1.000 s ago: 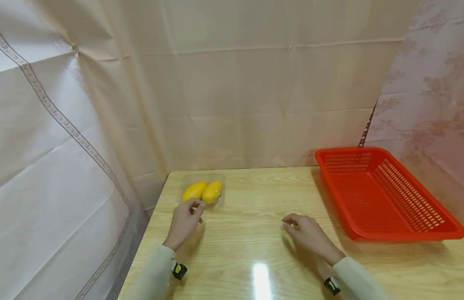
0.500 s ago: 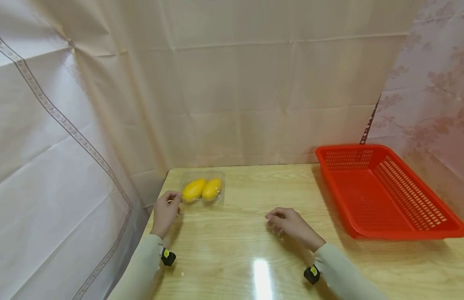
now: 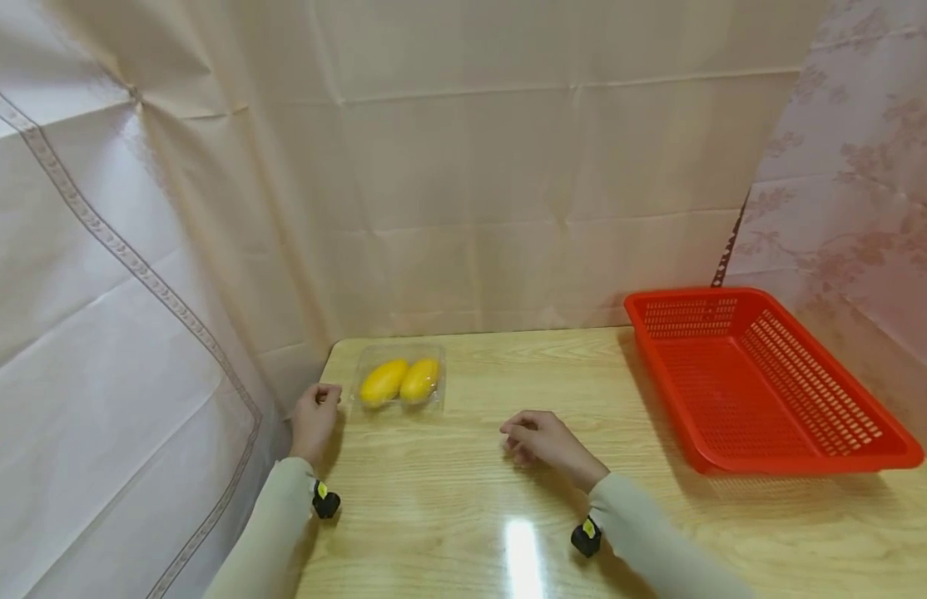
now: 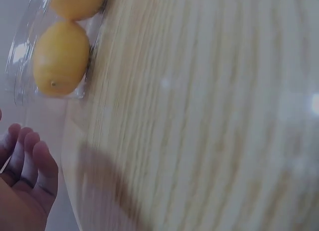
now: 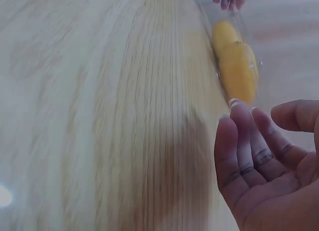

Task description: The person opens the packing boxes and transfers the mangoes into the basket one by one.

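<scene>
Two yellow mangoes (image 3: pixel 384 383) lie side by side in a clear plastic box (image 3: pixel 437 401) at the table's far left corner. My left hand (image 3: pixel 314 423) hovers just left of the box, its fingers loosely bent and holding nothing; the left wrist view has the same hand (image 4: pixel 27 176) apart from the nearer yellow fruit (image 4: pixel 61 58). To the right of and nearer than the box is my right hand (image 3: pixel 549 445), empty, with relaxed fingers. In the right wrist view that hand (image 5: pixel 271 166) hangs over the table, and the fruits (image 5: pixel 238 71) lie beyond its fingertips.
A red plastic basket (image 3: pixel 741 399) with slotted sides stands on the right part of the wooden table (image 3: pixel 433 499). Light cloth (image 3: pixel 463 191) hangs behind the table and along both sides. Each sleeve has a small black device at the wrist.
My left hand has moved left, from in front of the clear box to its left side. My right hand has shifted left, away from the red basket. The box and basket stay put.
</scene>
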### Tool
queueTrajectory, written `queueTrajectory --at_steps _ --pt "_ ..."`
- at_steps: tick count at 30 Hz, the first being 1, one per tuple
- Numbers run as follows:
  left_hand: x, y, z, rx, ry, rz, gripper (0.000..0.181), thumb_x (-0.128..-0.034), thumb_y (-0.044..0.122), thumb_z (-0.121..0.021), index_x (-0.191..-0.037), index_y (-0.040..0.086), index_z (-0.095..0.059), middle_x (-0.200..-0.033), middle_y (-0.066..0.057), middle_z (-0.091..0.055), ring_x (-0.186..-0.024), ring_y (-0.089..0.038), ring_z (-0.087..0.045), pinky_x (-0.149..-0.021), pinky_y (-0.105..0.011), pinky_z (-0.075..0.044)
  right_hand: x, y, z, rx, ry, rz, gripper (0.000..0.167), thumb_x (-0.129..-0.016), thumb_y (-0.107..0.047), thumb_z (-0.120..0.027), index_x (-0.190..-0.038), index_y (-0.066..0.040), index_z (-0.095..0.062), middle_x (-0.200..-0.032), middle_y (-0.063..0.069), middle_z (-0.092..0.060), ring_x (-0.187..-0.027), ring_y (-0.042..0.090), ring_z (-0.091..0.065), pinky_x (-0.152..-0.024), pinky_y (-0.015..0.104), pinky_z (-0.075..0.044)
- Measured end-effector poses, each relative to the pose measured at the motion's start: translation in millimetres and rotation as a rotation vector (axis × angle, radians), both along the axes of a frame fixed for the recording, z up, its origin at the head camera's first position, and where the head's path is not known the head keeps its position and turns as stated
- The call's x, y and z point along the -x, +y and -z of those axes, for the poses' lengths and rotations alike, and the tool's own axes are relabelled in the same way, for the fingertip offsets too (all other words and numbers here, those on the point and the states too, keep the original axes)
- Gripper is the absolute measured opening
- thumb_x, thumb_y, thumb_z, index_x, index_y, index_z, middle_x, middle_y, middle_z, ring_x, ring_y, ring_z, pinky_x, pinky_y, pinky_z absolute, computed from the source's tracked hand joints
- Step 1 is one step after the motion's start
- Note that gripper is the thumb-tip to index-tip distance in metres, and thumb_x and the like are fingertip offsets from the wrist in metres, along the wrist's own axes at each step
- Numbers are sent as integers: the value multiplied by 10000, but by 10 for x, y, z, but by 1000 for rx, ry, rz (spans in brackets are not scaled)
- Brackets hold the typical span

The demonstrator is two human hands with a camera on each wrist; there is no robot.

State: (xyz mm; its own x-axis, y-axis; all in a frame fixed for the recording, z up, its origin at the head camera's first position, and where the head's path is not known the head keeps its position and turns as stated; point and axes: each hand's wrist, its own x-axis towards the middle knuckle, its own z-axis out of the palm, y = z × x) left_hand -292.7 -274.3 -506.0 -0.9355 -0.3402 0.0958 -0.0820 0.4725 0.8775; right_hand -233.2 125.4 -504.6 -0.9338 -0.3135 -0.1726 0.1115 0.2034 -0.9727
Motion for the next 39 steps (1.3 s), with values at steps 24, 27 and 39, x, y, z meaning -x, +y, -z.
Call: queueTrajectory --at_steps 24,27,39 --pt "318 -165 106 -243 -171 190 448 -1099 361 -480 -1274 -46 -552 -979 -79 -577 -703 -144 -554 -569 -265 -482 395 -789 180 135 -104 15 344 -1097 -213 -489 -1168 90 -633 -888 157 -702 -612 127 -582 -566 261 -568" --pt "371 -181 128 -250 -192 188 395 -1119 287 -435 -1288 -51 -549 -943 -65 -552 -680 -137 -549 -559 -262 -486 430 -892 205 142 -112 4 386 -1109 -261 -472 -1152 87 -632 -859 131 -700 -595 118 -588 -561 267 -574" --pt "651 -116 34 -126 -213 265 428 -1129 323 -404 -1293 -33 -576 -830 -42 -508 -672 -153 -540 -588 -271 -502 573 -1049 136 142 -107 7 489 -1135 -349 -381 -1183 83 -606 -841 143 -673 -563 131 -570 -520 269 -552"
